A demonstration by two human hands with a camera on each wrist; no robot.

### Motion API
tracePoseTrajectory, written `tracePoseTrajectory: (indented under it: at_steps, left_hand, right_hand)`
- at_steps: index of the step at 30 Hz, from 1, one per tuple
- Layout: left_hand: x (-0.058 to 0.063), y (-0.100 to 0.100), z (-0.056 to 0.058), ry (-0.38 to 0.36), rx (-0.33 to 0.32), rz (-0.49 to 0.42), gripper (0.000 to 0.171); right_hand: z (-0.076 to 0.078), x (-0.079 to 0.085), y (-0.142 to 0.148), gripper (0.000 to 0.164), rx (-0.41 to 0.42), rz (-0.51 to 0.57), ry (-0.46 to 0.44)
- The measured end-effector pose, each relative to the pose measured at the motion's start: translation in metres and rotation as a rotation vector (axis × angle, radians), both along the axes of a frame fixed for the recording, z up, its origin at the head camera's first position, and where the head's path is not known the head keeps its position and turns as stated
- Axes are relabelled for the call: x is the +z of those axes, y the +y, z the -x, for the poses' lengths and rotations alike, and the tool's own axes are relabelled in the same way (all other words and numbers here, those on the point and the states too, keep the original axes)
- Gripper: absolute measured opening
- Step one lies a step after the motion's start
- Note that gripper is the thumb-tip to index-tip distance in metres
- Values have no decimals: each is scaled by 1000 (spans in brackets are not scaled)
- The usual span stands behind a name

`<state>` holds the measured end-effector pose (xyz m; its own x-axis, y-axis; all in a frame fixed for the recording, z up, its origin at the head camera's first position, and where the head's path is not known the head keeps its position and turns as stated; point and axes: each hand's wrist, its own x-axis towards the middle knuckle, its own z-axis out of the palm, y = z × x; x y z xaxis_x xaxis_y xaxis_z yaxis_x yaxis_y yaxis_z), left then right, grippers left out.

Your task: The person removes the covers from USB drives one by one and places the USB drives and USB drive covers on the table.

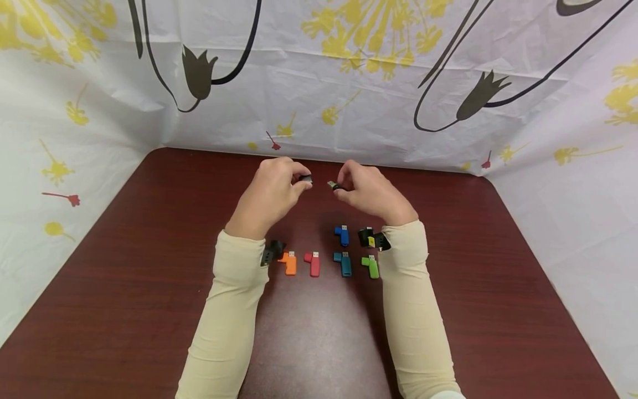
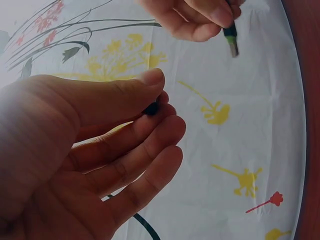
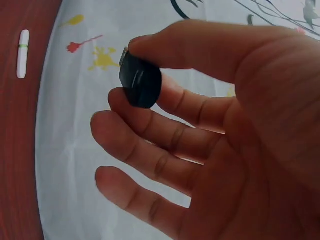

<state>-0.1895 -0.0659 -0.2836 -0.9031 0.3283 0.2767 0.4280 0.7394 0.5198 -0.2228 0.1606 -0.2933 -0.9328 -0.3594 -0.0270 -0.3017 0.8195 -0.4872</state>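
Observation:
Above the far part of the table, my left hand (image 1: 269, 191) pinches a small black cap (image 1: 306, 178) between thumb and fingers. Facing it, my right hand (image 1: 371, 191) pinches a black USB flash drive (image 1: 338, 187), its metal plug bare and pointing left toward the cap. A short gap separates the two pieces. In the left wrist view the cap (image 2: 151, 108) is mostly hidden behind the thumb and fingertips. The drive's dark, rounded body (image 3: 142, 82) shows large in the right wrist view.
Nearer me on the table (image 1: 124, 277) lie orange (image 1: 291, 264), red (image 1: 315, 265), blue (image 1: 344, 236), teal (image 1: 346, 265) and green (image 1: 372, 267) USB drives, plugs bare, caps beside them. A white stick with a green band (image 3: 23, 54) shows in the right wrist view. A patterned cloth (image 1: 299, 83) stands behind.

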Motion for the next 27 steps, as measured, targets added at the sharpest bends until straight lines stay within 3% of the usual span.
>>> tracePoseTrajectory:
  at_steps: [7, 13, 18, 22, 25, 27]
  left_hand:
    - [0, 1, 0, 12, -12, -7, 23]
    - [0, -1, 0, 18, -5, -8, 23]
    - [0, -1, 0, 11, -12, -19, 22]
    - [0, -1, 1, 26, -15, -24, 21]
    - [0, -2, 1, 34, -15, -25, 20]
    - [0, -2, 1, 32, -15, -25, 20]
  right_hand:
    - [6, -14, -15, 11, 95, -83, -51]
    - [11, -32, -35, 15, 150, -194, -179]
    - [19, -55, -51, 24, 204, -301, -229]
    - [64, -122, -43, 37, 223, -328, -284]
    - [98, -167, -37, 34, 198, -358, -360]
    - [100, -169, -42, 28, 178, -391, -406]
